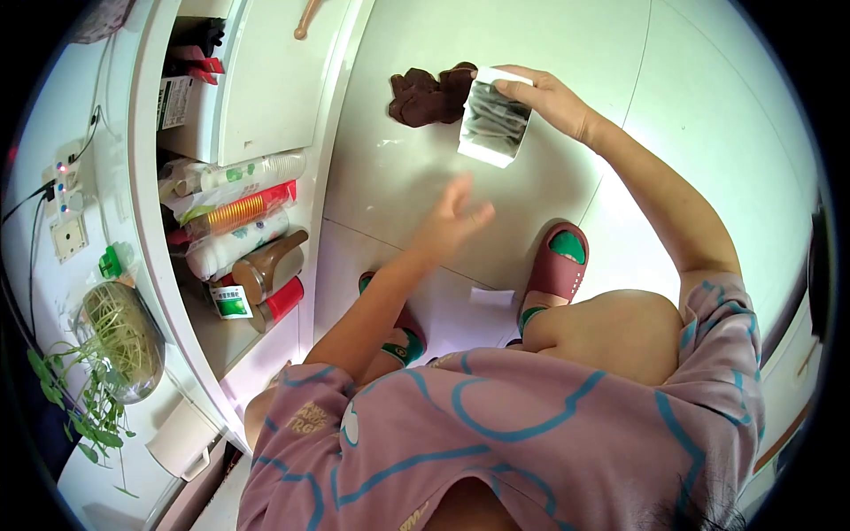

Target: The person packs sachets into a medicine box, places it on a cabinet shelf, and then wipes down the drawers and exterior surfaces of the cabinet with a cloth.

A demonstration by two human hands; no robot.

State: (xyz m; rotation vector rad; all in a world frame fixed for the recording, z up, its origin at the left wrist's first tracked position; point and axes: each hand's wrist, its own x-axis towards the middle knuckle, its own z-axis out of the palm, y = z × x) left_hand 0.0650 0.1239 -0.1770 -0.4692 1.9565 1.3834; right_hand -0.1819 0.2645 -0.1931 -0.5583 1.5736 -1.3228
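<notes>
In the head view, my right hand (pixel 553 102) grips the top end of a small white box (pixel 505 160), its thumb over the near face and its other fingers behind. That face shows dark, greyish sachet-like packets (pixel 496 119); their exact kind is unclear. Lower and to the left, my left hand (pixel 453 223) hovers over the floor, apart from the box. It is slightly blurred, its thumb and fingers spread, with nothing in it. Just left of the box, a dark brown, lumpy object (pixel 429 96) lies on the floor; I cannot tell its kind.
An open cabinet shelf (pixel 232 350) on the left holds sleeves of paper cups (pixel 243 215), a brown pitcher-like container (pixel 270 264) and a green-and-white packet (pixel 232 303). On the counter stand a potted plant (pixel 119 341) and a white mug (pixel 183 438). A pale slip (pixel 492 296) lies between my slippers (pixel 558 270).
</notes>
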